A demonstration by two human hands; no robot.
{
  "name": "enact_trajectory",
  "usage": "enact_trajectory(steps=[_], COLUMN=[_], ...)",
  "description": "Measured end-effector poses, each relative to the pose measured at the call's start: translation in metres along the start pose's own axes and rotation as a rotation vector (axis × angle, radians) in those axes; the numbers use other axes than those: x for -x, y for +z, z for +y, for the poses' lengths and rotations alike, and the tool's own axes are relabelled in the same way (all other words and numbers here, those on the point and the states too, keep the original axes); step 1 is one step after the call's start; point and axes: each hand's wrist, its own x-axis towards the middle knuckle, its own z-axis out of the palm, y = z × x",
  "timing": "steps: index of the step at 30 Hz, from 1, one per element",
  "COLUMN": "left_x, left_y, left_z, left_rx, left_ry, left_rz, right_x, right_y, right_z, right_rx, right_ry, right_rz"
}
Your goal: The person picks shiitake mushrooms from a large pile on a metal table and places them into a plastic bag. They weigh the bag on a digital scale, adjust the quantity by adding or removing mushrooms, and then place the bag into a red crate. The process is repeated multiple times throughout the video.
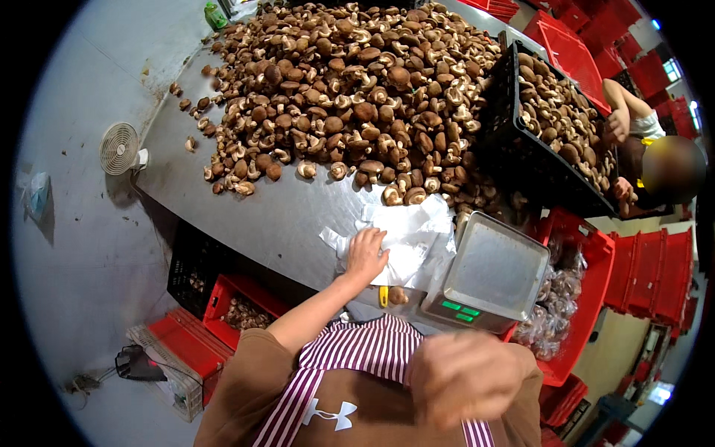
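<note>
My left hand point(366, 255) lies on a stack of white plastic bags point(408, 232) at the near edge of a steel table point(246, 223), its fingers extended over the plastic. Close to my chest, my right hand point(465, 376) is smeared by motion, so its grip cannot be made out. Right of the bags stands a scale point(495, 268) with a bare metal pan and a lit green display. A small yellow-handled tool point(383, 296) and a single mushroom point(398, 296) lie between the bags and my apron. A broad heap of brown mushrooms point(350, 97) covers the table's far part.
A black crate point(536, 153) full of mushrooms sits at the right, with another person's hands point(620, 130) at it. Bagged mushrooms point(551, 305) fill a red crate point(588, 320) beside the scale. A fan point(119, 149) stands left; red crates point(216, 320) sit below the table.
</note>
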Motion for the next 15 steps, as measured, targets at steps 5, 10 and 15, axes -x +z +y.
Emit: enact_trajectory(steps=[5,10,15], left_x=[-0.017,0.01,0.024], left_y=[-0.006,-0.005,-0.021], left_z=[-0.014,-0.043,-0.043], left_rx=[0.036,0.0,0.031], left_ry=[-0.111,-0.094,-0.009], left_rz=[0.027,0.057,0.075], right_x=[-0.026,-0.032,0.038], right_y=[0.023,0.029,-0.012], right_z=[-0.014,0.005,0.107], right_rx=[-0.399,-0.457,-0.018], right_ry=[-0.072,-0.154,0.632], right_rz=[-0.164,-0.118,0.525])
